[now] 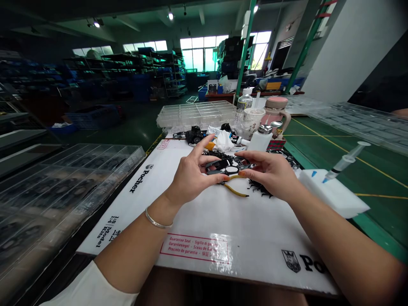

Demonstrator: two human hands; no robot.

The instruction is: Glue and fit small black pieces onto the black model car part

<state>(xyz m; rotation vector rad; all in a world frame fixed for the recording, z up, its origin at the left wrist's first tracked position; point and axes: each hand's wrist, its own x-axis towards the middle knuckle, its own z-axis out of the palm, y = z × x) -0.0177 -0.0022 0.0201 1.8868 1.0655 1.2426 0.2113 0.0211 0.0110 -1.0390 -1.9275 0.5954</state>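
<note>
Both hands hold a small dark grey and black model car part (228, 164) with rounded openings, just above the white board. My left hand (189, 176) grips its left end between thumb and fingers, the index finger raised. My right hand (274, 172) pinches its right end with thumb and fingertips. Beneath lie yellow-handled pliers (236, 191), partly hidden by the part and my hands. Several thin black parts (262, 188) are scattered beside and under my right hand.
Behind the hands stand a white pump bottle (259, 139), crumpled tissue (224, 141), a paper cup (253, 117) and a pink mug (276, 110). A syringe (346, 161) sticks in a white foam block (334, 193) at right. Divided clear trays (197, 112) stand beyond the printed board (248, 238).
</note>
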